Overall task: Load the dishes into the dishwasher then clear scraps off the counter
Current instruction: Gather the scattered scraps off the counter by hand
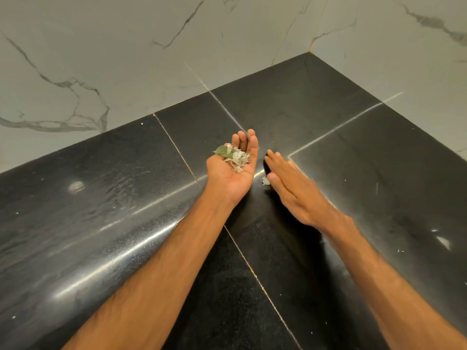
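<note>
Counter (126, 198): black polished stone, laid in slabs with thin pale seams, set into a corner under a white veined marble wall (126, 46).

Left hand (233, 170) is held palm up over the counter near the seam crossing, cupped, fingers loosely bent and together. A small heap of scraps (238, 159) is carried in the palm: pale, papery peel bits, with one green leaf (223, 150) sticking out over the thumb-side edge. Nothing is pinched; the heap is only cradled.

Right hand (290, 188) is laid palm down just beside the left, fingers straight and pressed together, pointing toward the corner. Contact with the stone cannot be confirmed under the palm.

One loose pale scrap (265, 181) is seen on the counter, touching the thumb side of the right hand, between the two hands.

A few white specks (142, 124) are scattered elsewhere on the stone.
</note>
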The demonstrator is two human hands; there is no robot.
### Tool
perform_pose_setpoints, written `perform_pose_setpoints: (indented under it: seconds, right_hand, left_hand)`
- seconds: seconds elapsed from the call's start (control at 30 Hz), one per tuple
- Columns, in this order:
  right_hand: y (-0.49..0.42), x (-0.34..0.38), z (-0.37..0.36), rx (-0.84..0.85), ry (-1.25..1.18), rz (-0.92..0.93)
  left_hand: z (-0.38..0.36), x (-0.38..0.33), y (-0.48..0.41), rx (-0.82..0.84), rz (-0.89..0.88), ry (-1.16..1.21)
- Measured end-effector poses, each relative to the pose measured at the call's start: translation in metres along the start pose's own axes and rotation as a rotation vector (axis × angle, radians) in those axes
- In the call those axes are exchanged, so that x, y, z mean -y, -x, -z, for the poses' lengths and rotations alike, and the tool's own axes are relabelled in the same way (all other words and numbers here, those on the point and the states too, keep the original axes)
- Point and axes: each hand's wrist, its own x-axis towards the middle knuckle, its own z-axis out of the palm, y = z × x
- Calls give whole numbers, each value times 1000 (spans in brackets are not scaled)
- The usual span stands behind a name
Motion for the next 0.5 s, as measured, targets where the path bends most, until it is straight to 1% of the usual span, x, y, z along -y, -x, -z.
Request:
perform_pose_setpoints:
  seconds: [0.07,0.13,0.17,0.23,0.3,0.37,0.5]
  right_hand:
    - [7,-3,10,-117,-133,-29]
    - [14,-6,17,-215,-123,-95]
    - [18,-8,17,-199,-57,-141]
    - [23,-9,9,-69,174,-237]
    - [26,-6,-6,-4,398,-268]
    - [22,3,-18,-14,449,-263]
    - [6,15,-25,-32,397,-207]
  left_hand:
    - [0,1,1,3,0,2]
    - [0,1,2,3,0,5]
    - [0,1,3,2,-1,7]
    - [1,0,3,2,0,9]
    - [2,0,4,4,3,9]
    - [2,1,4,7,4,13]
    - [3,4,6,21,0,5]
